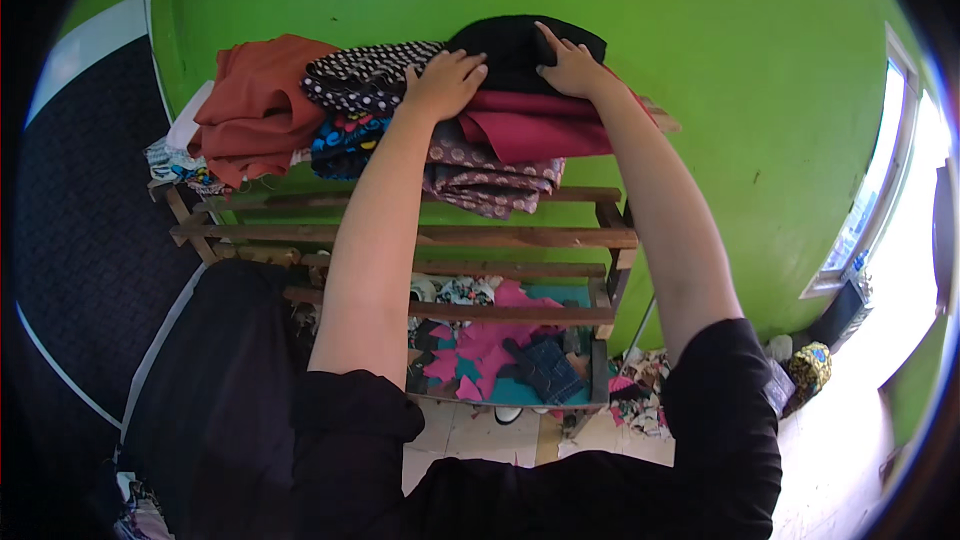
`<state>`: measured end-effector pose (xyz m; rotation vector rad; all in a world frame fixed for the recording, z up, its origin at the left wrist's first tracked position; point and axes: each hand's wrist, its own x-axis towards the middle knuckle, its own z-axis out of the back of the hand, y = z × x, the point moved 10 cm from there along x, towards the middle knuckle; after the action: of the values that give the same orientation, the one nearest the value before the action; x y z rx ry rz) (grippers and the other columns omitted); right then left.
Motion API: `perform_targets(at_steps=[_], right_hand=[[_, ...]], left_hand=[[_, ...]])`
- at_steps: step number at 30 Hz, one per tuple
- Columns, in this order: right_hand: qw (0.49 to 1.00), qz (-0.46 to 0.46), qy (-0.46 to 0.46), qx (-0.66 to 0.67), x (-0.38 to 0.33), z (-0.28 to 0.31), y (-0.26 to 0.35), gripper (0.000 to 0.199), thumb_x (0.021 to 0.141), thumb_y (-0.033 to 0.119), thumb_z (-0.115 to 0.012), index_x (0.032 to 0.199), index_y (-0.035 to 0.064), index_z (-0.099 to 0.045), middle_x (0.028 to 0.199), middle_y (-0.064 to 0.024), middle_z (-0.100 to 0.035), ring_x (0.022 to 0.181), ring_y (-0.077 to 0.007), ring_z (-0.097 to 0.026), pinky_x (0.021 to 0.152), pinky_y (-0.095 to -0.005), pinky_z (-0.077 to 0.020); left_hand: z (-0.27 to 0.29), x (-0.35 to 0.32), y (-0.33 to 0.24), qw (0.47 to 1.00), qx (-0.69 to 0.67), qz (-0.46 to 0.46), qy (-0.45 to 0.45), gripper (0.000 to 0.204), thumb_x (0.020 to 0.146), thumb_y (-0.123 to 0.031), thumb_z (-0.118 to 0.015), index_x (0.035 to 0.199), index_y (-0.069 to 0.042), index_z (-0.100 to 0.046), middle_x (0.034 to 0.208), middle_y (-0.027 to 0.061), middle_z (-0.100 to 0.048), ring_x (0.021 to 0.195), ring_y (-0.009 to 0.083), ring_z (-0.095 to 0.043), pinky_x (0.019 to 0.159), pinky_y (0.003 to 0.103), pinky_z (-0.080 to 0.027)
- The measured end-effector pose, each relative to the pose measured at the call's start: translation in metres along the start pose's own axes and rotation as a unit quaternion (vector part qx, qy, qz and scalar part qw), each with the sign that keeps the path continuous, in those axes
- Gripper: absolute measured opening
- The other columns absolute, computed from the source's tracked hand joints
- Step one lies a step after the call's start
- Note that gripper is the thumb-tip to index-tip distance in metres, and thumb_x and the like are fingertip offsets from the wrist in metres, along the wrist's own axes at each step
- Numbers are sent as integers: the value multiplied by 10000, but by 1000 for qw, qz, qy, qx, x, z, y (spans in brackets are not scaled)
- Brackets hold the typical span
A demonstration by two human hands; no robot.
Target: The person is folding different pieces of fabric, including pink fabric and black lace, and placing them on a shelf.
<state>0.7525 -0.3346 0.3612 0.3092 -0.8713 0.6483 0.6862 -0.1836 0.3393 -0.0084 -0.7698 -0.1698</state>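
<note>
Both my arms reach forward to a folded black cloth [515,55] on top of a fabric pile against the wall. My left hand [447,85] lies on its left edge, fingers flat, next to a black-and-white dotted fabric [365,75]. On the right part of the cloth rests my right hand [575,70], its index finger stretched out and thumb apart. Beneath the black cloth is a dark red fabric [540,128], and under that a brownish patterned fabric [490,185]. A rust-orange fabric [265,105] is heaped to the left, near a blue floral cloth [345,148].
The pile sits on a slatted wooden rack [480,236] before a green wall [700,30]. Pink and blue scraps [490,340] lie on its lower shelf. More scraps [645,395] cover the floor at right, below a window [865,180]. A dark draped cloth [215,370] stands left.
</note>
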Motion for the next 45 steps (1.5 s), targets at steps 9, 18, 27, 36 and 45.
perform_targets(at_steps=[9,18,27,36,45], right_hand=[[975,-30,57,214,0,13,-42,390,906,294,-474,1274,165,-459,1180,-166,-554,1031,-325,-549,924,-369,-404],[978,-180,24,105,-5,-7,-46,431,867,251,-444,1297,223,-441,1218,-149,-528,1112,-325,-508,948,-405,-401],[965,-216,104,109,3,-27,-58,521,805,320,-542,1298,188,-441,1244,-153,-513,1154,-330,-476,967,-405,-380],[973,-138,1,184,30,66,-60,985,533,538,-717,1330,70,-375,1308,-253,-399,1239,-370,-367,1014,-435,-327],[978,-45,-181,91,-3,131,21,679,716,396,-641,1282,94,-417,1290,-191,-420,1200,-347,-409,985,-418,-346]], left_hand=[[41,-8,-4,996,-19,-55,-64,437,831,-287,-572,1250,-190,-494,1201,146,-535,1146,277,-486,945,450,-375],[36,-3,36,991,-77,35,-101,242,826,-213,-591,1040,-100,-575,945,127,-626,912,298,-591,813,392,-456],[59,-27,28,969,-96,-11,-228,204,884,-236,-532,976,-60,-578,977,147,-592,949,288,-564,837,384,-430],[97,-13,19,954,-109,-86,-264,414,849,-391,-531,1149,-106,-550,1144,136,-539,1084,302,-501,931,410,-383],[139,-59,22,947,-92,-105,-289,428,849,-316,-557,1199,-77,-496,1210,147,-492,1167,308,-426,988,394,-321]])
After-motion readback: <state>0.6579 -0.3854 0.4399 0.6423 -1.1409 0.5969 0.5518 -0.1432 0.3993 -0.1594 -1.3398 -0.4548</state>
